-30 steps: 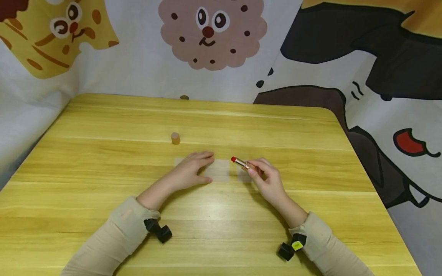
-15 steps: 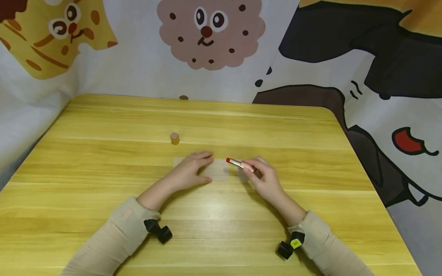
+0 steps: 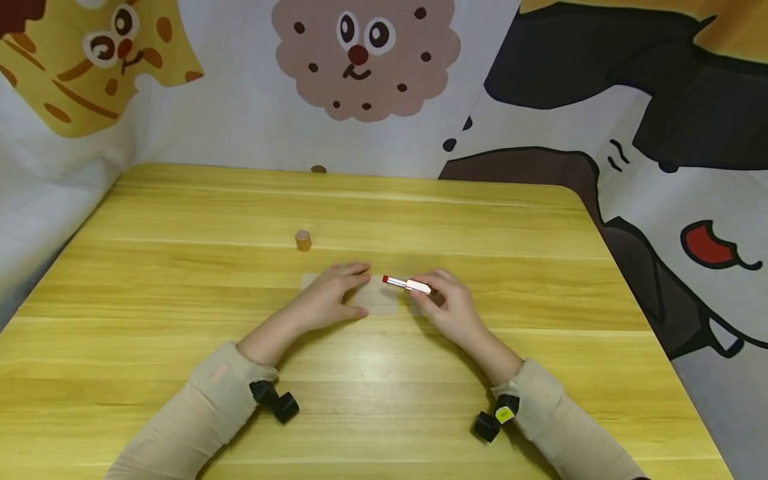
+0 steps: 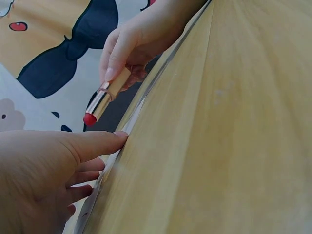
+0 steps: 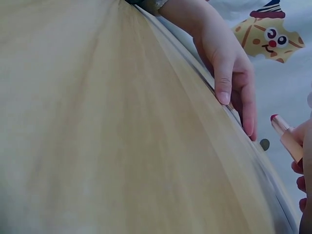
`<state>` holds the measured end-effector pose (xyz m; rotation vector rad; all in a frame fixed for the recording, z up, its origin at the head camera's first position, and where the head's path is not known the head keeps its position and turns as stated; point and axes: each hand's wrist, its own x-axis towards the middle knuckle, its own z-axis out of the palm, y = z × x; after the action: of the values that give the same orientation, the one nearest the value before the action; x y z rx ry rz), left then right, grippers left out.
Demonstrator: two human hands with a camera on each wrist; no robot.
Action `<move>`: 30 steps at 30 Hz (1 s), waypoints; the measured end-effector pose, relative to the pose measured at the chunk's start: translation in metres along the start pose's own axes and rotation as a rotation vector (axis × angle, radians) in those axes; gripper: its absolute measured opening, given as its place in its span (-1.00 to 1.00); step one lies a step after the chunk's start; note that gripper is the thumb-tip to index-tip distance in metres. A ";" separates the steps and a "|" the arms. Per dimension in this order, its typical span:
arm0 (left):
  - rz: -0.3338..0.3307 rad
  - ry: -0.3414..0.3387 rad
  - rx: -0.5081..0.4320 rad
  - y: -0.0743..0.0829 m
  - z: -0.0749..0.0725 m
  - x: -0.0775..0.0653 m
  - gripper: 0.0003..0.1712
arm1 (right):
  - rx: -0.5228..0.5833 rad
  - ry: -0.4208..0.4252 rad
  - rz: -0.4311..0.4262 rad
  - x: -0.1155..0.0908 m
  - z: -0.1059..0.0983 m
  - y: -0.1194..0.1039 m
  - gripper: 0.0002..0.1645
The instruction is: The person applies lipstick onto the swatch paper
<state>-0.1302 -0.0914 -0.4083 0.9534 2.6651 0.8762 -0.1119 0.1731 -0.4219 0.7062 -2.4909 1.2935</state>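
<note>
My right hand (image 3: 451,305) pinches an uncapped lipstick (image 3: 409,285) between thumb and fingers, its red tip pointing left. In the left wrist view the lipstick (image 4: 106,96) is raised above the table, apart from my left hand. A pale, see-through rectangular sheet (image 3: 382,301) lies flat under the lipstick. My left hand (image 3: 327,297) rests on this sheet with thumb and fingers spread, hiding part of its left side. In the right wrist view the left hand (image 5: 226,61) has its fingertips down at the sheet.
A small copper-coloured cap (image 3: 303,241) stands on the wooden table (image 3: 372,413), beyond my left hand. Behind the table hangs a white cloth (image 3: 234,113) printed with cartoon figures. Both wrists carry small black cameras.
My right hand has moved left with the lipstick, bringing the red tip over the sheet and nearer my left hand. The left hand has stayed in place.
</note>
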 end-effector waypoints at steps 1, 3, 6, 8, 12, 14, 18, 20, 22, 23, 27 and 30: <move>-0.001 0.000 0.000 0.000 0.000 0.000 -0.23 | -0.006 -0.004 -0.001 0.001 0.001 0.000 -0.80; -0.003 0.001 0.001 0.000 0.000 0.000 -0.23 | -0.008 -0.017 0.001 0.002 0.002 0.001 -0.80; -0.005 0.002 0.002 0.000 0.000 0.001 -0.23 | -0.014 -0.032 -0.001 0.003 0.004 0.001 -0.80; -0.006 0.002 0.002 0.000 0.000 0.000 -0.23 | -0.017 -0.040 0.000 0.003 0.004 0.001 -0.79; -0.007 0.000 -0.004 0.001 -0.001 0.000 -0.23 | -0.032 -0.047 -0.006 0.004 0.005 0.001 -0.78; -0.009 -0.002 -0.007 0.001 -0.001 0.000 -0.23 | -0.040 -0.050 -0.011 0.005 0.005 0.001 -0.78; -0.011 -0.004 -0.008 0.001 -0.001 0.000 -0.24 | -0.061 -0.056 -0.015 0.005 0.005 0.000 -0.77; -0.012 -0.004 -0.006 0.001 0.000 0.000 -0.23 | -0.072 -0.059 -0.013 0.006 0.005 0.000 -0.77; -0.012 -0.004 -0.007 0.001 0.000 0.000 -0.23 | -0.083 -0.061 -0.016 0.006 0.005 -0.001 -0.77; -0.012 -0.003 -0.007 0.001 0.000 0.000 -0.23 | -0.086 -0.061 -0.019 0.006 0.005 -0.001 -0.77; -0.010 -0.001 -0.012 0.001 0.000 0.000 -0.23 | -0.106 -0.066 -0.022 0.007 0.005 -0.002 -0.76; -0.009 -0.001 -0.014 0.001 0.000 0.000 -0.23 | -0.118 -0.072 -0.022 0.007 0.006 -0.002 -0.75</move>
<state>-0.1294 -0.0909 -0.4082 0.9375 2.6572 0.8907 -0.1169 0.1649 -0.4206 0.7618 -2.5835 1.1220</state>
